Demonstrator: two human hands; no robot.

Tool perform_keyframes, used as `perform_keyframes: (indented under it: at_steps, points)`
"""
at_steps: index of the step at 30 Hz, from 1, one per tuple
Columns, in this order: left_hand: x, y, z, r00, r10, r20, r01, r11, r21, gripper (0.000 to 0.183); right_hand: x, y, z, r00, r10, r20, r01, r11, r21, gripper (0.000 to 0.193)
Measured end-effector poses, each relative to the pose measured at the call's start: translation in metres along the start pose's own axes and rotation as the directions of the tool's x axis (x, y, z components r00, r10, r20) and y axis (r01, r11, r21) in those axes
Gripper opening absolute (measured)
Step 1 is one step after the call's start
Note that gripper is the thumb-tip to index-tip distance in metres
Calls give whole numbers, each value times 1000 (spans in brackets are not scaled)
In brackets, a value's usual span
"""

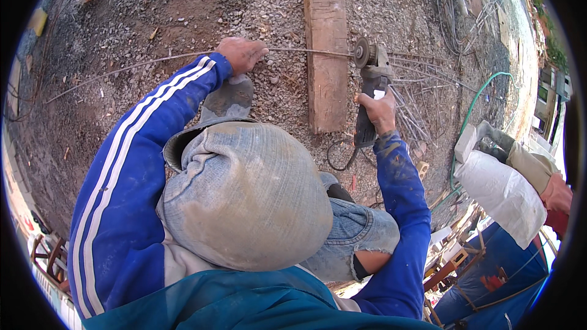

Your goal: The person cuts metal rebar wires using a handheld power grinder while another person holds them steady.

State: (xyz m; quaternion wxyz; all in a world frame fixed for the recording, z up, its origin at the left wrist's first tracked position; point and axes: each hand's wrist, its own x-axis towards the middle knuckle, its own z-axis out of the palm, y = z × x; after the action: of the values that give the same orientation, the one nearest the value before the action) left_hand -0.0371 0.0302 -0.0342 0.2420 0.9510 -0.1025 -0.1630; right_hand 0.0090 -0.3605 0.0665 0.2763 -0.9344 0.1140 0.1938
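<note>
My left hand [243, 54] is closed down over a thin steel rod [306, 51], fingers curled around it and pinning it to the gravel ground [153, 18]; the rod runs sideways from under that palm, across the top of a wooden beam [326, 43], to the disc of the angle grinder [370, 79]. My right hand [379, 112] is wrapped tight around the grinder's dark body, all fingers shut on it, the disc standing just at the rod where it leaves the beam's right edge.

The rod looks long, slim and springy; I judge it light but whippy, likely to chatter and jump under the disc unless held hard near the cut; so my grip sits well left of the beam, apart from the disc, with the beam between. The grinder I judge heavy at the head; 1 hand on the barrel gives little leverage.

My shoe [228, 99] is planted just below the left hand. A loose pile of cut rods [416, 104] lies right of the grinder; a green hose [474, 101] curves beyond it; another person's gloved hand [496, 140] holds a white sack [501, 192] at the right edge.
</note>
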Motion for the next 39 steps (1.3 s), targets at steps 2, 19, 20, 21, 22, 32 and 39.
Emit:
perform_keyframes:
  at_steps: [2, 19, 20, 21, 22, 32, 39]
  points:
    - [1, 0, 1, 1000, 10, -5, -10, 1000, 2, 30, 1, 4, 0, 1000, -6, -1, 6, 1000, 11, 60]
    - [8, 3, 4, 996, 63, -69, -67, 996, -63, 30, -12, 45, -5, 997, 74, 22, -75, 994, 74, 55]
    - [2, 0, 4, 995, 51, -80, -59, 993, -98, 30, -20, 37, -6, 993, 100, 59, -110, 974, 197, 51]
    - [-5, -3, 4, 995, 37, -92, -49, 990, -134, 31, -28, 29, -10, 987, 123, 102, -149, 938, 313, 46]
    - [-12, -3, -1, 969, 85, -230, -117, 985, -129, 34, -39, 23, -11, 979, 142, 147, -192, 885, 424, 42]
    - [-186, -135, -62, 825, -193, -531, 381, 884, 271, 67, -79, 118, -58, 933, 360, 20, -300, 742, 599, 24]
    - [-223, -171, -87, 971, -110, -214, 191, 893, 408, 20, -84, 110, -64, 914, 405, 20, -286, 609, 740, 26]
